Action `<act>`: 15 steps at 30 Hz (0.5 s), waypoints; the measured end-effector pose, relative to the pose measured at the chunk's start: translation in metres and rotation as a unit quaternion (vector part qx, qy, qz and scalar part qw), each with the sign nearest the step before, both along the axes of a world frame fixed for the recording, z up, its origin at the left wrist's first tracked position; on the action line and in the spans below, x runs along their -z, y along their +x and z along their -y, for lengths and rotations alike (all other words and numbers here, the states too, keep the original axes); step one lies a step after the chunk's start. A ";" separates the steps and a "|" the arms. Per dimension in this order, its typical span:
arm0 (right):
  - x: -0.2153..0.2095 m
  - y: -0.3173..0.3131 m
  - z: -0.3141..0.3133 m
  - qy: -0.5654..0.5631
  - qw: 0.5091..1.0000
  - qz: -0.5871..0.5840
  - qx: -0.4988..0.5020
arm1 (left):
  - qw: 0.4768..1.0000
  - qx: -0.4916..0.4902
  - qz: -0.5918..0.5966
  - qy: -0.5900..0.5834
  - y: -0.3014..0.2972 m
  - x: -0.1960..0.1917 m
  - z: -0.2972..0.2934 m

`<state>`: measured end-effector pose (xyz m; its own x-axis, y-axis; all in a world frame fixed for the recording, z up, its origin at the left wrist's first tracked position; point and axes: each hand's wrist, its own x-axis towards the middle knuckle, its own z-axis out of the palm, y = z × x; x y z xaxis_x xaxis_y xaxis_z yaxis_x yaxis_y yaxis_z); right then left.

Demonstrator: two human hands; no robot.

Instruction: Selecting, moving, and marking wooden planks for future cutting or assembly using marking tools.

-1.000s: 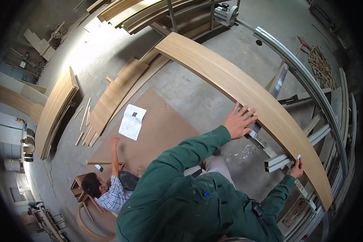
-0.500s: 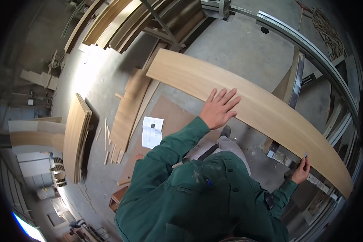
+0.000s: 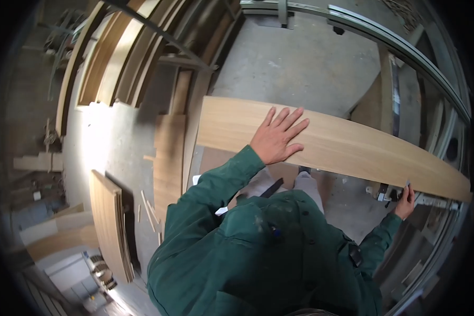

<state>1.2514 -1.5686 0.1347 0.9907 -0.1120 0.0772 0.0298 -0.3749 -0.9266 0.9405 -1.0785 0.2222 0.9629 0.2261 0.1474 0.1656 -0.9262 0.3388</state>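
"Fingers of the left hand (image 3: 274, 142): condition?"
"Spread wide, gripping nothing, flat on the long wooden panel (image 3: 347, 145). Those of the right hand (image 3: 404, 204) are pinched on a small pale piece (image 3: 407, 183) at the panel's near edge; its kind cannot be told."
"Surroundings, near to far?"
"Panel lengthwise before the wearer, grey floor (image 3: 295, 58) below. Stacked boards (image 3: 108, 224) to the left; racked planks (image 3: 116, 60) and a metal rail (image 3: 400, 48) beyond."
"Pose?"
"Left arm reaching across the near edge, palm down; right arm out to the side, lower."
"Changes from one second ago?"
"Left hand now nearer the panel's left end; panel more level across the view."
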 end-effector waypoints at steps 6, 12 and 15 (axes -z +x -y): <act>0.004 -0.030 -0.045 0.021 0.999 -0.006 -0.030 | 1.000 0.024 -0.009 0.014 -0.029 0.000 -0.036; -0.026 -0.104 -0.128 0.002 1.000 -0.021 0.008 | 0.999 0.034 -0.004 0.012 -0.030 0.000 -0.046; -0.020 -0.125 -0.145 0.020 0.999 -0.026 -0.028 | 0.999 0.040 0.006 0.025 -0.029 0.002 -0.046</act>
<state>1.1260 -1.4234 0.1543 0.9980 -0.0589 0.0227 0.0016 -0.3363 -0.9418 0.9119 -1.0328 0.2197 0.9756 0.1415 0.1680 0.0875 -0.9519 0.2937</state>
